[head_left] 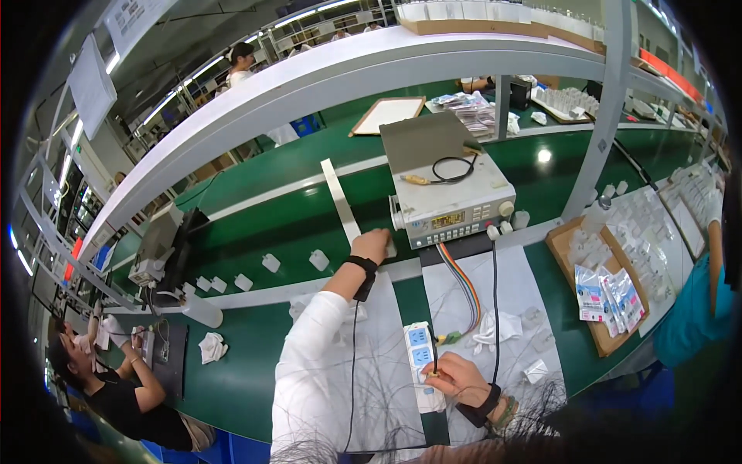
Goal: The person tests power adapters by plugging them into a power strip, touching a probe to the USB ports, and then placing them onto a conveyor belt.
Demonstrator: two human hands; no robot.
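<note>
My left hand (372, 246) reaches forward to the metal rail beside the bench meter (456, 220), its fingers closed at a small white charger (391, 248), partly hidden. Left of it, several white plug-in chargers (318, 260) stand in a loose row. Nearer to me, my right hand (457, 383) pinches a brass-coloured cable connector (431, 374) on a thin black cable. That hand is over the lower part of a white power strip (418, 340) with blue sockets. A green connector with rainbow ribbon wires (466, 290) lies beside the strip's upper end.
White sheets (502, 286) cover parts of the green bench, with a crumpled cloth (496, 328) on one. At right, a cardboard tray (601, 340) holds chargers and printed packets. A shelf (325, 73) arches overhead. Co-workers sit left (116, 394) and right (688, 309).
</note>
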